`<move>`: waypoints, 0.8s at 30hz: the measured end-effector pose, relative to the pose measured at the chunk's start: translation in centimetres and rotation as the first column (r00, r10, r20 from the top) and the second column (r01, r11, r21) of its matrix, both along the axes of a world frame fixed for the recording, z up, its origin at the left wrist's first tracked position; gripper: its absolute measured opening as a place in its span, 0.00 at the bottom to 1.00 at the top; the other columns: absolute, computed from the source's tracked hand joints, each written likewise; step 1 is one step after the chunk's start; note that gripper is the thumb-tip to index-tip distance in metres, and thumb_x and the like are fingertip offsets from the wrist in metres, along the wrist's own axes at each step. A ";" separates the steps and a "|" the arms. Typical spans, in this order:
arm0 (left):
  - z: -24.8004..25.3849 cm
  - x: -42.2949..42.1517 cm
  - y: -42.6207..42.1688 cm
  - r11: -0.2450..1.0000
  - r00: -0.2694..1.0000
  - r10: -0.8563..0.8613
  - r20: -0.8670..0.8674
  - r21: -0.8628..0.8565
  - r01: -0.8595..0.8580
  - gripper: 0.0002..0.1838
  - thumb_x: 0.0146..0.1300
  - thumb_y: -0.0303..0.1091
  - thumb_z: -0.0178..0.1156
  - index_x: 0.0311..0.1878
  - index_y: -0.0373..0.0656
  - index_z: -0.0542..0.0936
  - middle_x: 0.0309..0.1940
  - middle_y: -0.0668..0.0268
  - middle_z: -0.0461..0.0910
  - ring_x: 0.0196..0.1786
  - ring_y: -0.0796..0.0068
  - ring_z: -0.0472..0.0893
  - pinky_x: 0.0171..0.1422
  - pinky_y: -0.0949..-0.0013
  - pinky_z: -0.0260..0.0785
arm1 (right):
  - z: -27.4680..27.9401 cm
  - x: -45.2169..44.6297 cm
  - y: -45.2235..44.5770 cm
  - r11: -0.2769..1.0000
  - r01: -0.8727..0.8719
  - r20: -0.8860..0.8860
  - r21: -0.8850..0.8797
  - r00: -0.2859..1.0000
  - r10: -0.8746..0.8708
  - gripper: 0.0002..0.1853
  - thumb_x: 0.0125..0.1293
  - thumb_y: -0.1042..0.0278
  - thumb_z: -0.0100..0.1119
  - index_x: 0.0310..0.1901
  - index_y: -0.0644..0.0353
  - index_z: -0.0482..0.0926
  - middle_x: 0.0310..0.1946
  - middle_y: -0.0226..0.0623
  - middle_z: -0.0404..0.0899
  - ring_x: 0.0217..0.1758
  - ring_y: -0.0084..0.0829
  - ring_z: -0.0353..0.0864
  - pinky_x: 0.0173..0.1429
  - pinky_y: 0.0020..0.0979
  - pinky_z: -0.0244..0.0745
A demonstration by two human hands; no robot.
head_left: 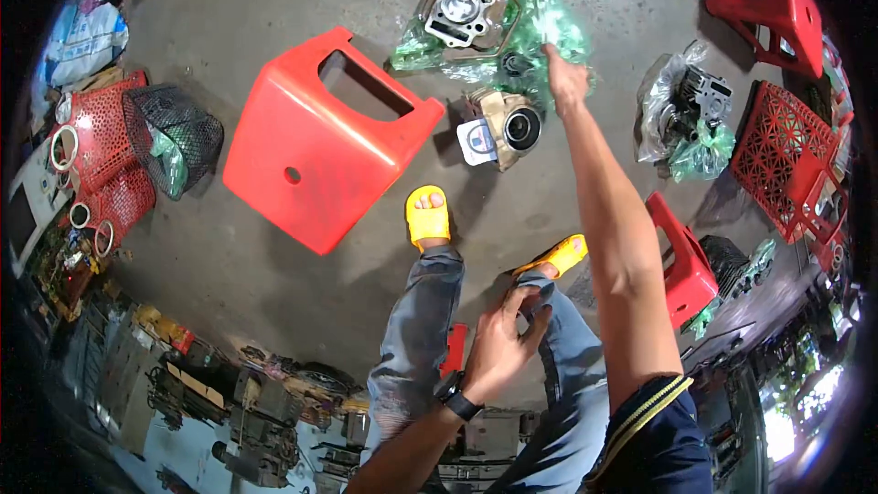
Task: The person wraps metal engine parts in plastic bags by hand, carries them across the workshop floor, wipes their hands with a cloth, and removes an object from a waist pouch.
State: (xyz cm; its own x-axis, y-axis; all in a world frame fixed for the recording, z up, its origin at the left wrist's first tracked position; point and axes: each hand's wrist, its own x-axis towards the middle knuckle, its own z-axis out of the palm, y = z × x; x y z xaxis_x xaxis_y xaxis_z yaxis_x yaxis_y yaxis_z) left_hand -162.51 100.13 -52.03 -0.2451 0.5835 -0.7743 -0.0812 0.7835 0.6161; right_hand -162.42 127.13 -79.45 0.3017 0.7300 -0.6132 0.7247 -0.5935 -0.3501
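My right hand [568, 82] stretches forward to a crumpled green plastic bag [560, 23], its fingers closed on the bag's near edge. Left of it, on the same plastic, lies an engine part [460, 14] with a round shiny bore and a gasket-like outline. Just below stands a tan engine cylinder [499, 114] with a dark round opening, a white-and-blue card [476, 142] against its side. My left hand [501, 345], with a black watch on the wrist, hovers by my knee; its fingers are curved and apart, with nothing visible in them.
A large red plastic stool [320, 151] lies on its side at left. Another metal engine part [706, 96] sits in clear and green plastic at right. A red crate [786, 151] and more red stools [777, 9] line the right; red baskets [114, 128] stand at far left.
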 end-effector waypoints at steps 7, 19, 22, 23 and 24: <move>-1.4 3.1 -0.8 0.995 0.996 0.093 -0.007 -0.042 -0.093 0.11 0.62 0.31 0.61 0.46 0.36 0.79 0.37 0.62 0.83 0.39 0.79 0.81 0.44 0.74 0.73 | 6.8 7.9 -3.3 0.925 -0.346 -0.225 0.157 0.899 0.375 0.42 0.60 0.29 0.46 0.55 0.67 0.73 0.46 0.65 0.76 0.54 0.60 0.74 0.57 0.47 0.69; 22.4 7.9 1.4 0.900 0.913 -0.400 0.081 0.225 0.374 0.12 0.66 0.32 0.57 0.46 0.32 0.78 0.35 0.62 0.83 0.37 0.75 0.82 0.43 0.73 0.75 | 41.9 27.2 -25.3 0.935 0.324 -0.443 -0.144 0.824 -0.353 0.13 0.61 0.60 0.62 0.34 0.63 0.79 0.22 0.34 0.79 0.25 0.24 0.80 0.30 0.28 0.74; 26.7 8.2 3.4 0.808 0.831 -0.555 0.049 0.268 0.524 0.10 0.66 0.30 0.57 0.44 0.32 0.77 0.32 0.63 0.82 0.33 0.78 0.81 0.40 0.76 0.74 | 49.2 29.7 -27.6 0.781 0.593 -0.591 -0.195 0.565 -0.576 0.08 0.64 0.68 0.60 0.38 0.65 0.79 0.23 0.33 0.81 0.21 0.18 0.78 0.23 0.21 0.72; 26.2 7.6 3.2 0.766 0.781 -0.618 0.089 0.292 0.572 0.11 0.67 0.32 0.57 0.45 0.33 0.78 0.35 0.63 0.82 0.34 0.79 0.80 0.36 0.77 0.74 | 50.4 30.4 -29.3 0.738 0.658 -0.618 -0.147 0.522 -0.588 0.08 0.64 0.69 0.59 0.39 0.65 0.79 0.24 0.33 0.81 0.21 0.18 0.78 0.23 0.20 0.73; 27.5 7.6 3.6 0.736 0.737 -0.657 0.157 0.346 0.582 0.10 0.67 0.32 0.56 0.44 0.34 0.78 0.33 0.64 0.81 0.34 0.80 0.80 0.34 0.78 0.73 | 52.5 30.9 -30.9 0.686 0.719 -0.647 -0.108 0.473 -0.598 0.08 0.65 0.70 0.58 0.39 0.66 0.79 0.24 0.34 0.82 0.21 0.19 0.79 0.23 0.20 0.73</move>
